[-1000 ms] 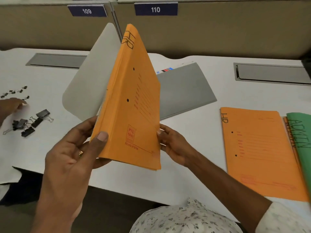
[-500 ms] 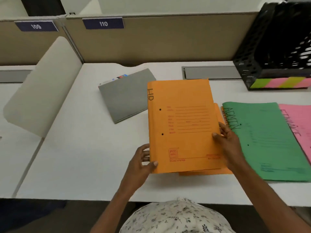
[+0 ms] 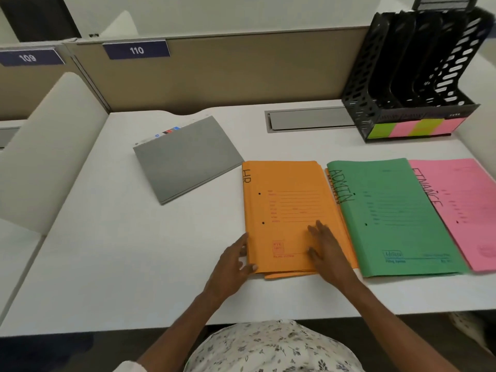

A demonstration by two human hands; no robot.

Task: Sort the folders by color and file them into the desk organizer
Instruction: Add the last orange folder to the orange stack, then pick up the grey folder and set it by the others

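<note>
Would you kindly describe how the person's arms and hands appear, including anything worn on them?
Both forearms are bare, with no watch or bracelet in sight. The left hand and right hand wear no gloves, and no ring shows from here. The only clothing visible is a white top with a small dark leaf print.

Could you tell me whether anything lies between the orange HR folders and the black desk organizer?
Nothing visible blocks the way. The orange HR folders lie flat under both hands; the desk organizer stands at the far right with bare desk between, and its slots look empty.
</note>
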